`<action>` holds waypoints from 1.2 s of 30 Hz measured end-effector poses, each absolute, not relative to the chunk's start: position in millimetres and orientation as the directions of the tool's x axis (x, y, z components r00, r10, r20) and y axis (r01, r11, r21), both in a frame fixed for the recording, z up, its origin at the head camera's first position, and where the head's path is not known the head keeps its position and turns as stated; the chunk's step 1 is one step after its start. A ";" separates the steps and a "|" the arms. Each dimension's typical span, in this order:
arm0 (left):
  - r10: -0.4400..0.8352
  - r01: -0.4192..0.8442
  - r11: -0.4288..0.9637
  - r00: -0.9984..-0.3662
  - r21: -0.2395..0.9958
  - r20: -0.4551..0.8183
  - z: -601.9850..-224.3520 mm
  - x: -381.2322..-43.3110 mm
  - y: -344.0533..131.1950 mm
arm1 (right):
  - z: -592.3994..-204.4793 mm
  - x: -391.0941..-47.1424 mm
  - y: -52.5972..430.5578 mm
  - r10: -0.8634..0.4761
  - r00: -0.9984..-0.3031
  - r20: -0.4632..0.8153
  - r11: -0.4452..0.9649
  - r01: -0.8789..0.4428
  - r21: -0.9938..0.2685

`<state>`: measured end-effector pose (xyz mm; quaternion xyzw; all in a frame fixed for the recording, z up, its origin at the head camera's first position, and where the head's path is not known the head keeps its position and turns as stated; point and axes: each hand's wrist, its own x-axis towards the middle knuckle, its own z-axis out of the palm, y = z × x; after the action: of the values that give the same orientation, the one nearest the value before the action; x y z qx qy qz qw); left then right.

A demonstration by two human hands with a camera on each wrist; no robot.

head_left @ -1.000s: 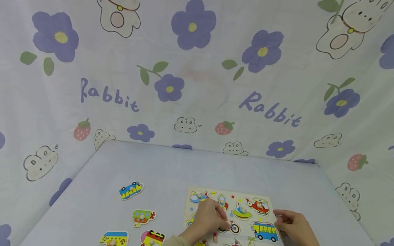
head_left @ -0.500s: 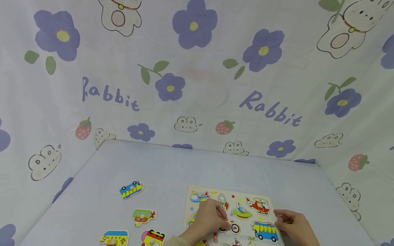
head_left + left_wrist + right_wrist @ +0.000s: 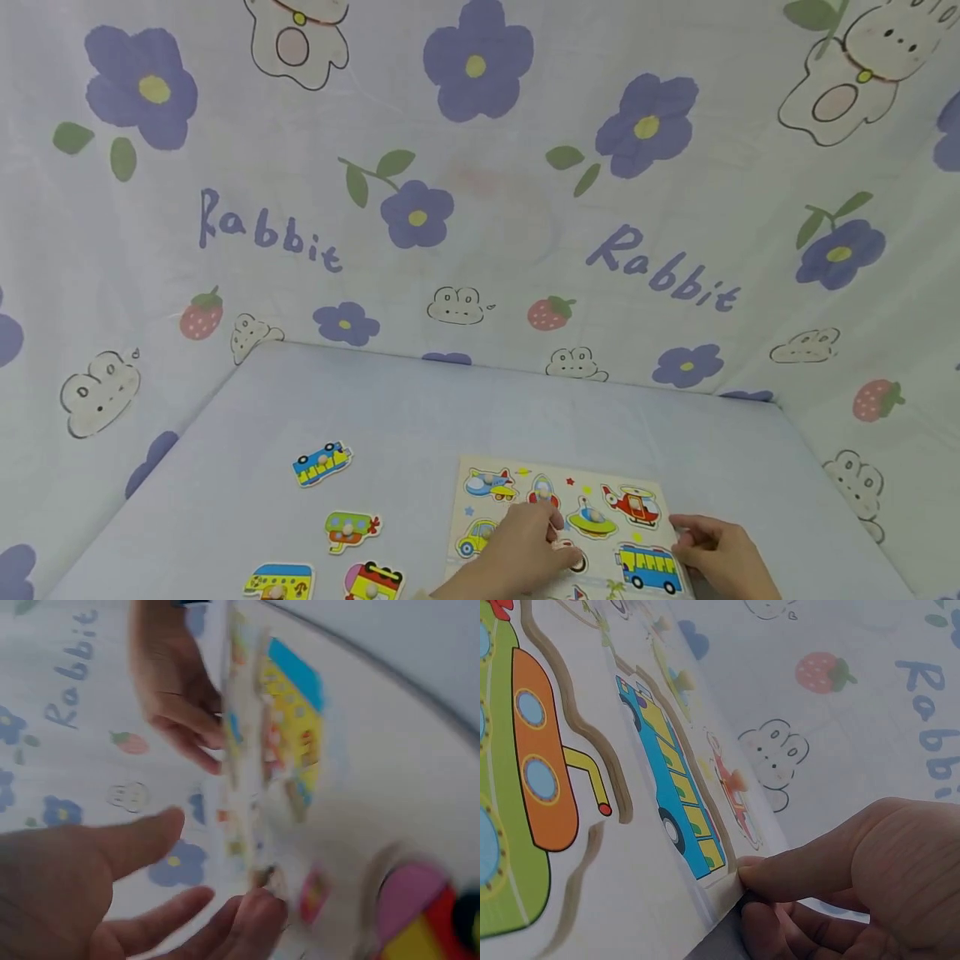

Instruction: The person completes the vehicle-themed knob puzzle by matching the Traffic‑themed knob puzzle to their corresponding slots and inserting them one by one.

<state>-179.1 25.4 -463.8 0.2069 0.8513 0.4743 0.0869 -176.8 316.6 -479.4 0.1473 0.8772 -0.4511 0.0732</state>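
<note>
The board (image 3: pixel 600 557) is lying on the table (image 3: pixel 397 425), and the bus hole (image 3: pixel 648 571) in it is waiting for its piece. The left hand (image 3: pixel 521 546) is reaching over a wheel picture (image 3: pixel 580 560), its thumb and fingers spreading wide, and it seems to be holding nothing. The right hand (image 3: pixel 720 558) is pinching the board's right edge. I think the person is putting pieces in. The next move is probably calling for grabbing the loose bus (image 3: pixel 310 474), turning it and pressing it in. The sub (image 3: pixel 356 525), boat (image 3: pixel 283 575) and train (image 3: pixel 382 583) are lying left of the board too
</note>
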 end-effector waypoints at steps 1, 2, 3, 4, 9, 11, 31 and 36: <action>0.463 0.286 0.486 -0.886 0.826 0.034 -457.2 -178.5 21.4 | -479.5 -176.7 316.7 0.192 -0.945 -0.264 0.546 0.326 -0.772; 0.491 0.312 0.499 -0.871 0.809 0.033 -450.8 -177.7 15.0 | -479.8 -176.4 316.8 0.194 -0.944 -0.266 0.542 0.329 -0.774; 0.519 0.341 0.502 -0.854 0.795 0.039 -444.4 -177.9 6.1 | -480.2 -176.2 316.8 0.193 -0.943 -0.270 0.538 0.332 -0.775; 0.543 0.381 0.509 -0.838 0.772 0.056 -439.1 -178.9 -4.5 | -480.5 -176.0 316.7 0.190 -0.943 -0.273 0.535 0.332 -0.777; 0.581 0.498 0.558 -0.806 0.664 0.116 -425.2 -195.0 -78.1 | -481.2 -174.8 315.8 0.187 -0.941 -0.282 0.514 0.338 -0.788; 0.557 0.496 0.586 -0.821 0.641 0.126 -426.5 -203.9 -113.0 | -481.5 -174.5 315.9 0.192 -0.941 -0.279 0.517 0.338 -0.787; 0.346 0.390 0.616 -0.915 0.685 0.209 -469.0 -250.7 -276.9 | -481.4 -175.5 318.2 0.198 -0.949 -0.246 0.560 0.316 -0.766; 0.320 0.356 0.656 -0.930 0.666 0.182 -473.8 -255.7 -280.6 | -481.2 -176.0 317.8 0.197 -0.950 -0.242 0.559 0.312 -0.768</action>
<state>-255.7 -280.6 -473.8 0.1856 0.9095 0.3711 -0.0243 -176.0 317.8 -481.2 0.1446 0.8806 -0.4466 0.0644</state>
